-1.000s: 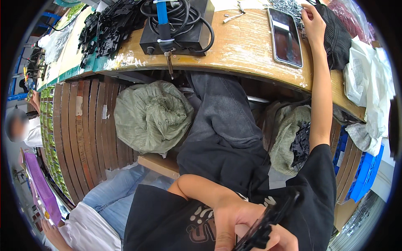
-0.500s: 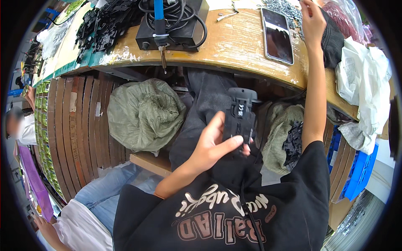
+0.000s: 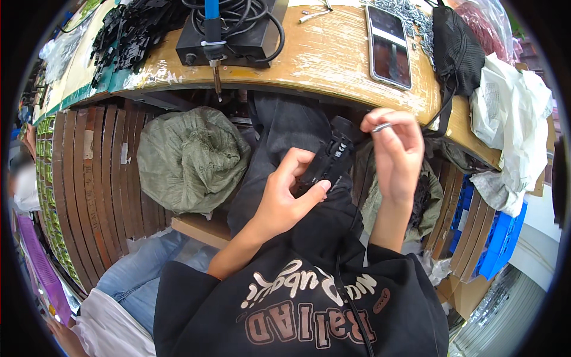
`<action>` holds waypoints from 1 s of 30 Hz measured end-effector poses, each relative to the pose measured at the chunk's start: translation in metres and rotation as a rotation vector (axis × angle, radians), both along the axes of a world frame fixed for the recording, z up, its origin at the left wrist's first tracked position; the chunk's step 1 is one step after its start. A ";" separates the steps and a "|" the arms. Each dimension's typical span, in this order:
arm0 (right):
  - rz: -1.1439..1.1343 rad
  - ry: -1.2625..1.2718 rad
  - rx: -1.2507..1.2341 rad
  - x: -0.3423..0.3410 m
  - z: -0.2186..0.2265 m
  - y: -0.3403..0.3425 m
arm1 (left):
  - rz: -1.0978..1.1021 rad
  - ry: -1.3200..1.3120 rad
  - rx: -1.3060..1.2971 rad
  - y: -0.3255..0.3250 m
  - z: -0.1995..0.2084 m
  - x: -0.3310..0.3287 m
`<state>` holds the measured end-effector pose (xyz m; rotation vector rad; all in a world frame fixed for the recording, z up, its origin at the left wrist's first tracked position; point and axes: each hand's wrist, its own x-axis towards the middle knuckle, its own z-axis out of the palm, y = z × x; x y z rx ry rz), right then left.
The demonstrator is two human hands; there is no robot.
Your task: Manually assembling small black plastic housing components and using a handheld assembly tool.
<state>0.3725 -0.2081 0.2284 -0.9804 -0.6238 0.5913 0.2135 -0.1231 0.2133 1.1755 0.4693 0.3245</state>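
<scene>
My left hand [image 3: 278,193] is closed round a black plastic housing [image 3: 333,156] with a small white label, held over my lap and tilted up to the right. Close to the housing's upper end, my right hand [image 3: 399,149] pinches a small silvery metal piece [image 3: 381,127] between thumb and fingers. The piece is apart from the housing, and its exact kind is too small to make out. On the wooden table [image 3: 321,53] beyond my hands lies a phone [image 3: 389,53], with a heap of small metal parts [image 3: 410,18] behind it.
A soldering iron [image 3: 212,24] points down over the table's front edge beside a black box [image 3: 250,44]. Black plastic parts [image 3: 134,33] are heaped at left. A black mesh pouch [image 3: 457,50] and white plastic bag [image 3: 514,113] lie right. Sacks [image 3: 193,157] stand beneath.
My right hand has come back from the metal parts heap to beside the housing, now pinching a small metal piece. The housing has tilted to the right in my left hand.
</scene>
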 end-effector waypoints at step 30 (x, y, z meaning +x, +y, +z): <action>0.061 -0.907 -0.434 0.003 0.021 0.000 | 0.087 0.081 0.602 0.007 0.002 -0.018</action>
